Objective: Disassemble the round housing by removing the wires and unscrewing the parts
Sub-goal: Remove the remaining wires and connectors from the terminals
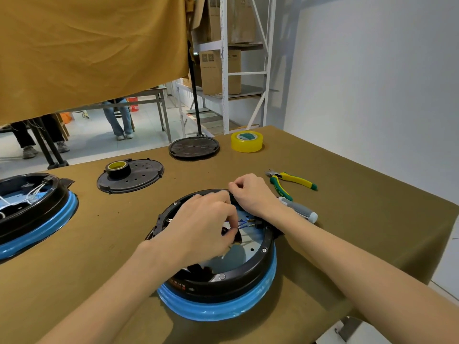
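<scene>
The left hand (pixel 198 232) pinched the blue wires (pixel 244 224) inside the round housing (pixel 218 254), which sat at the near centre of the table (pixel 335 170). The right hand (pixel 250 194) gripped the housing's far rim, fingers curled. A screwdriver (pixel 301 210) and pliers (pixel 288 182) lay just right of it.

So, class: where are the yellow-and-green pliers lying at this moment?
In the head view, the pliers lie on the table at the right, just beyond the right hand, with the grey-handled screwdriver nearest them and the yellow tape roll further back.
</scene>
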Demonstrator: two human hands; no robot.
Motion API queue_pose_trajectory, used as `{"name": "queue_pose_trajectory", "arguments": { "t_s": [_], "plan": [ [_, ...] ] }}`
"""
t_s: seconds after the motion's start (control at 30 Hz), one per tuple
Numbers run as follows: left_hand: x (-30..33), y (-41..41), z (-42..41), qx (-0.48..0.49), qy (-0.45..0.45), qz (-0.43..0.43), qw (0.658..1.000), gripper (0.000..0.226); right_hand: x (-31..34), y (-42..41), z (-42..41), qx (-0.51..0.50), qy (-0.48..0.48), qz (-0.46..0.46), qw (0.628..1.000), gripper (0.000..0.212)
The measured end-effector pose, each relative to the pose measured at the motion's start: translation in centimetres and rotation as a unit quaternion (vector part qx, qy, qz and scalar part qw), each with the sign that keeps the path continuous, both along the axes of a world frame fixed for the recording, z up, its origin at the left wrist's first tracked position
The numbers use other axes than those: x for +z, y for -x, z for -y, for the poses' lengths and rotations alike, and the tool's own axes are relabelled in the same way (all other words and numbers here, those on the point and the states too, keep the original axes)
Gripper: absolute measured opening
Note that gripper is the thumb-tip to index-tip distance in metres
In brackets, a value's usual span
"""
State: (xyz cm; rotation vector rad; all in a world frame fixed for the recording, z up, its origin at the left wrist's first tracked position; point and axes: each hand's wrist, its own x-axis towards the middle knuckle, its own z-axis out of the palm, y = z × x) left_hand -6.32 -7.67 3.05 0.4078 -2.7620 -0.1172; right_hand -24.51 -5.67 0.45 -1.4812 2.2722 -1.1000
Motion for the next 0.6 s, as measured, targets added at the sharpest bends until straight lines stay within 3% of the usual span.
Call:
{"name": "queue_pose_trajectory", "arguments": {
  "t_s": [0.17, 0.27, 0.6],
  "plan": [
    [-0.5, 0.5, -0.3, 0.0, -0.019, 0.036, 0.999, 0.019, 0.0, 0.0, 0.1, -0.001, 0.0, 0.002, 1.0, 0.043],
    [-1.1, 0.7, -0.5, 0.023, -0.038, 0.015, 0.999, 0.014, 0.0, 0.0, 0.0, -0.001, 0.002, 0.004, 1.0, 0.044],
    [-2.0, 1.7, -1.6, 0.066, 0.018, -0.021, 0.997, 0.012, -0.1, -0.1, -0.1, -0.002, 0.004, 0.007, 1.0, 0.044]
  ]
}}
